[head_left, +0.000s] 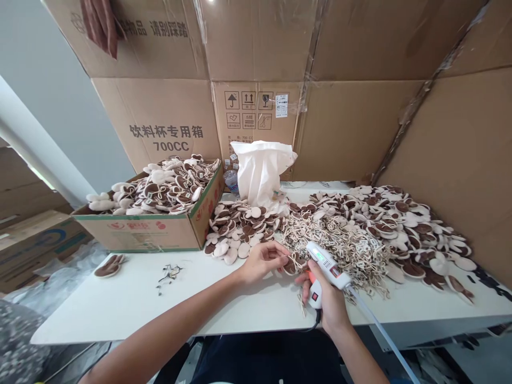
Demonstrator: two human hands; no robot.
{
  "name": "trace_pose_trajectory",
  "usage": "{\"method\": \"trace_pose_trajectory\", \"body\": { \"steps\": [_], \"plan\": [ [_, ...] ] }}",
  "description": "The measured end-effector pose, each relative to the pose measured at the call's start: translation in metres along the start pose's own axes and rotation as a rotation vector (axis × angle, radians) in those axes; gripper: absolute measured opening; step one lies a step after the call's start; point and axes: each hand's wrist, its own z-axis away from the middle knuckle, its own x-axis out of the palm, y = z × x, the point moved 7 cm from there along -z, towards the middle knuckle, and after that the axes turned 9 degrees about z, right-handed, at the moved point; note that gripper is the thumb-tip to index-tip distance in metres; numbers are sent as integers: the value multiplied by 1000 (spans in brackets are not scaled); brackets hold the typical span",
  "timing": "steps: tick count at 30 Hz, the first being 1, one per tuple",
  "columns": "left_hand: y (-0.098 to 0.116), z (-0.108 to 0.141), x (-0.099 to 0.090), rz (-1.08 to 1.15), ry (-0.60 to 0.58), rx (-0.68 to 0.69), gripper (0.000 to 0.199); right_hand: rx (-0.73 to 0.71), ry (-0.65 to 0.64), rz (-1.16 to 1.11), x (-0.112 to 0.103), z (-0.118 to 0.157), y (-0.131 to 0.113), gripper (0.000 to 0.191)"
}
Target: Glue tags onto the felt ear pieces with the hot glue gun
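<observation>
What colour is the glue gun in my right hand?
Mostly white, best seen in the head view.

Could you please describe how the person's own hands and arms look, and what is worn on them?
The left hand and right hand wear no gloves, and I see no ring, watch or bracelet. No sleeve shows on the left forearm or right forearm. Dark clothing shows at the lap.
</observation>
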Motion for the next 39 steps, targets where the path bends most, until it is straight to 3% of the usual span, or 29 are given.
{"method": "trace_pose_trajectory", "body": {
  "steps": [4, 7, 9, 12, 15, 18, 23, 29, 34, 39],
  "plan": [
    [-4, 1, 7, -27, -75, -26, 47, -46, -2, 93, -1, -2, -1, 47],
    [0, 0, 3, -97, -65, 1, 46, -57, 38, 105, -5, -3, 1, 44],
    [7, -2, -6, -237, -12, 61, 38, -48, 57, 88, -6, -4, 3, 43],
    [21, -3, -20, -620, 52, 181, 19, -28, 65, 55, -6, -4, 5, 44],
    [25, -1, -18, -931, -65, 292, 11, -23, 67, 26, -6, -3, 4, 44],
    [23, 1, -13, -1059, -190, 364, 16, -28, 70, 17, -6, -2, 2, 43],
    [20, 3, -6, -1168, -266, 361, 22, -52, 78, 15, -4, 0, -2, 42],
    [24, 6, 4, -1133, -348, 373, 28, -40, 84, 23, -4, -1, -1, 42],
    [21, 7, 7, -1131, -409, 379, 15, -56, 82, 16, -4, -2, -2, 41],
    [19, 6, 4, -1154, -371, 393, 18, -43, 90, 25, -5, -2, 0, 42]
  ]
}}
